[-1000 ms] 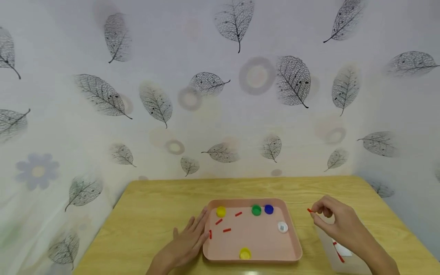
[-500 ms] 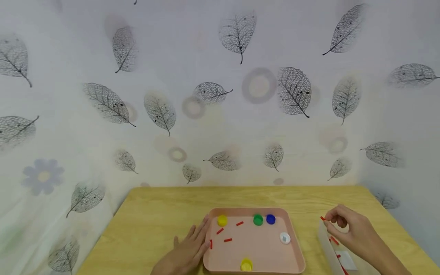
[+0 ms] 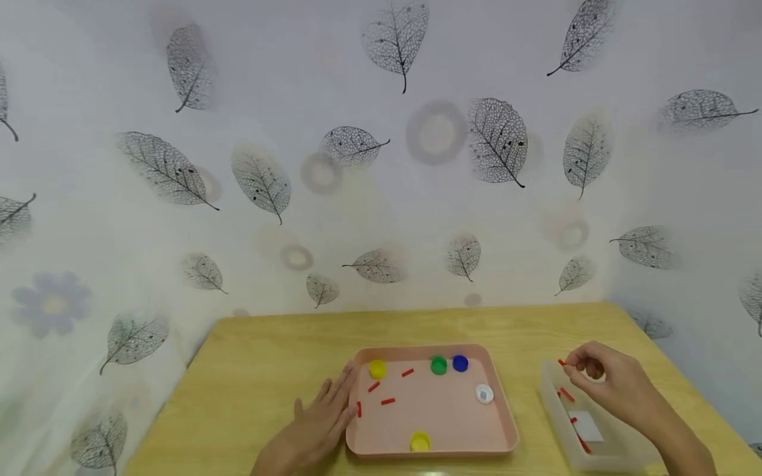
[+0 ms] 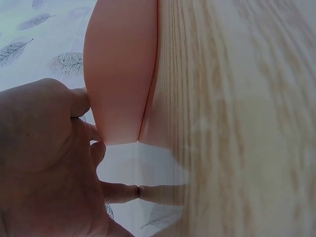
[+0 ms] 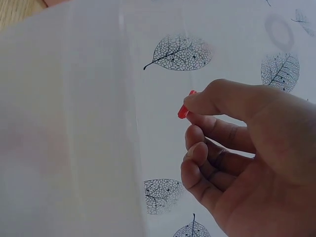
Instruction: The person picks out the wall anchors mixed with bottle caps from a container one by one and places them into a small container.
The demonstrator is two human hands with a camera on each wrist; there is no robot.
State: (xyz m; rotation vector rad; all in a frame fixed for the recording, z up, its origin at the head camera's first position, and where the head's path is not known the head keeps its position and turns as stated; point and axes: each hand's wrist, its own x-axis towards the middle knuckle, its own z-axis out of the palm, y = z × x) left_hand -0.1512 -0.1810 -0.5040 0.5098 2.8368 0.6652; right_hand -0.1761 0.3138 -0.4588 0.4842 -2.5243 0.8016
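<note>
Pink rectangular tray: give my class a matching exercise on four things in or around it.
1. green round cap
2. white round cap
3. left hand
4. right hand

A. pinches a small red stick
B. inside the tray, near its right wall
C. just left of the blue round cap
D. touches the tray's left side

Pairs: 1-C, 2-B, 3-D, 4-A

On one tabletop (image 3: 274,360), one pink tray (image 3: 440,454) holds four red sticks (image 3: 388,401), two yellow caps (image 3: 377,369), one green cap (image 3: 438,365), one blue cap (image 3: 460,363) and one white cap (image 3: 485,394). One translucent bin (image 3: 556,430) holds one white square (image 3: 587,427) and perhaps four red pieces (image 3: 567,395), partly hidden. Two hands (image 3: 619,383) share one further red stick (image 5: 183,111).
</note>
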